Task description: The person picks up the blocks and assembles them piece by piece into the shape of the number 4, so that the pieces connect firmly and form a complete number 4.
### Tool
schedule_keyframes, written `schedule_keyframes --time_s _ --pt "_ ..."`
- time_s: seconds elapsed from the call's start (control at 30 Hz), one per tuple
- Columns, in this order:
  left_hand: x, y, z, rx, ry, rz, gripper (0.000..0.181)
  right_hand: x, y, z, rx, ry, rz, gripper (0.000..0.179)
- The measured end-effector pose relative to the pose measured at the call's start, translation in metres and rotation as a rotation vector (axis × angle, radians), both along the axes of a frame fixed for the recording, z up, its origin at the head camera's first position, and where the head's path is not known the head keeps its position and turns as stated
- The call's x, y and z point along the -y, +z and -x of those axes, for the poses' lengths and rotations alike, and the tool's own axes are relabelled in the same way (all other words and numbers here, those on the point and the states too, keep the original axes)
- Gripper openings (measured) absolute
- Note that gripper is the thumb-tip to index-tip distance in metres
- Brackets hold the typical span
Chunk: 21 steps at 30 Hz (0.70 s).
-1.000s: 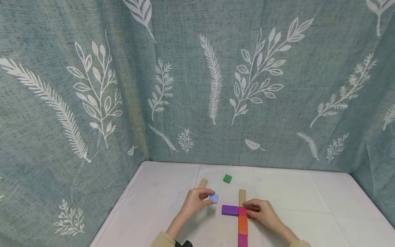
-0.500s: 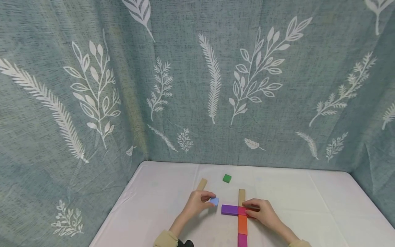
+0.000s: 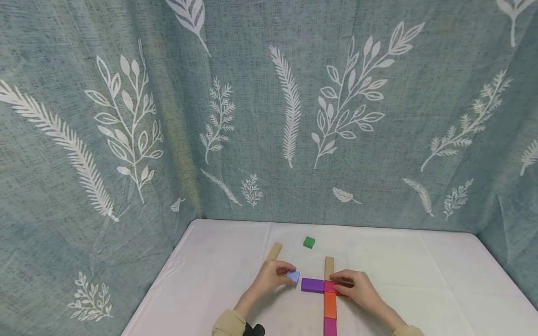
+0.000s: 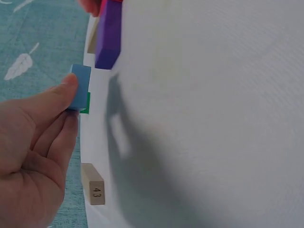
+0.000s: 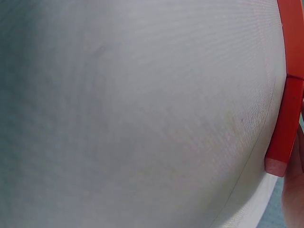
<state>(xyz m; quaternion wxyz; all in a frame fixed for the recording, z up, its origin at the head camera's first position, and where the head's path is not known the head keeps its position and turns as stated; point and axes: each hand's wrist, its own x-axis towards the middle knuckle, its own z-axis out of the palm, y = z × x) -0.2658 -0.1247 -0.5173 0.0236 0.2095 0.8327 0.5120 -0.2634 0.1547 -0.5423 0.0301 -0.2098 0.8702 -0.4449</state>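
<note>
My left hand point(image 3: 269, 275) pinches a small light blue block point(image 3: 294, 276) between thumb and fingers, held above the table left of a purple block point(image 3: 312, 285). That purple block lies in a cross of flat blocks, against a pink block point(image 3: 329, 286) at the centre. Below the centre run an orange block point(image 3: 330, 305) and a magenta block point(image 3: 329, 326); a plain wooden block point(image 3: 329, 266) extends from the far side. At the right arm of the cross, my right hand point(image 3: 355, 287) grips a red block point(image 5: 285, 128), its fingertips reaching the pink one and partly covering the red.
Further back on the white-covered table point(image 3: 420, 261) lies a green block point(image 3: 308, 242). Another wooden block point(image 3: 275, 250), marked 43 in the left wrist view, sits behind my left hand. A patterned teal curtain point(image 3: 252, 140) stands around the table's back and sides.
My left hand has moved slightly right and nearer to me with the light blue block, closing toward the purple block. The right hand and the cross have stayed in place.
</note>
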Motion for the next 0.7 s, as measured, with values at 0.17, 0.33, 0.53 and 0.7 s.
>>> schedule_keyframes --time_s 0.17,0.33,0.53,0.7 --pt "0.0018 -0.0053 -0.0007 0.011 -0.020 0.022 0.028 0.0017 0.0002 -0.0028 -0.001 0.002 -0.003 0.024" --pt "0.0026 -0.0063 -0.0018 0.003 -0.031 0.043 0.027 0.0032 0.0003 -0.0053 -0.002 0.002 -0.005 0.024" --pt "0.0027 -0.0077 -0.0012 -0.012 -0.051 0.070 0.027 0.0034 -0.0009 -0.0070 0.003 -0.006 -0.010 0.024" --pt "0.0026 -0.0097 -0.0003 -0.004 -0.059 0.078 0.027 0.0040 -0.0017 -0.0066 -0.001 -0.013 -0.013 0.024"
